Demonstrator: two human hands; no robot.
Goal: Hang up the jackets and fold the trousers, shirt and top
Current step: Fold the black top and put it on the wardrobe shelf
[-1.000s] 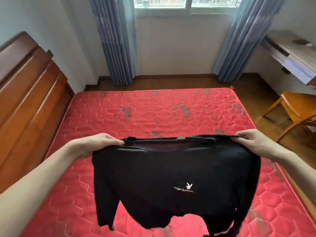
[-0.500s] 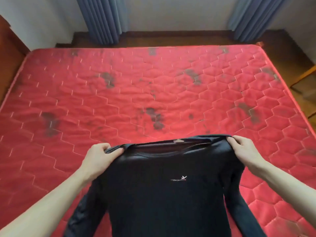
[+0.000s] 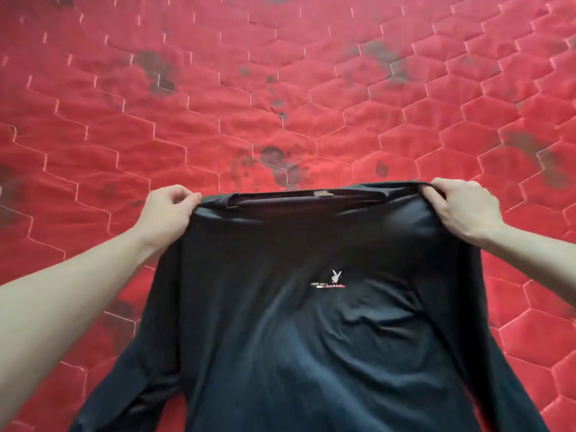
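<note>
Black long-sleeved top [image 3: 311, 332], thin smooth fabric, small white rabbit logo [image 3: 336, 275] with a line of lettering on the chest. Held out over the red quilted mattress [image 3: 280, 88], which has hexagon stitching and dark grey stains.

Left hand [image 3: 166, 210] at the top's left shoulder: fingers curled, pinching the shoulder fabric just beside the neckline. Right hand [image 3: 461, 207] at the top's right shoulder: fingers curled round a bunch of fabric, thumb side toward the collar.

Neckline [image 3: 307, 196] stretched taut between the two hands, pale tag showing inside it. Front of the top faces the camera.

Body of the top spreads downward from the hands toward the lower frame edge; creases gather below the logo. Both sleeves trail down, one at either side of the body, over the mattress. Whether the lower part touches the mattress: cannot tell.
</note>
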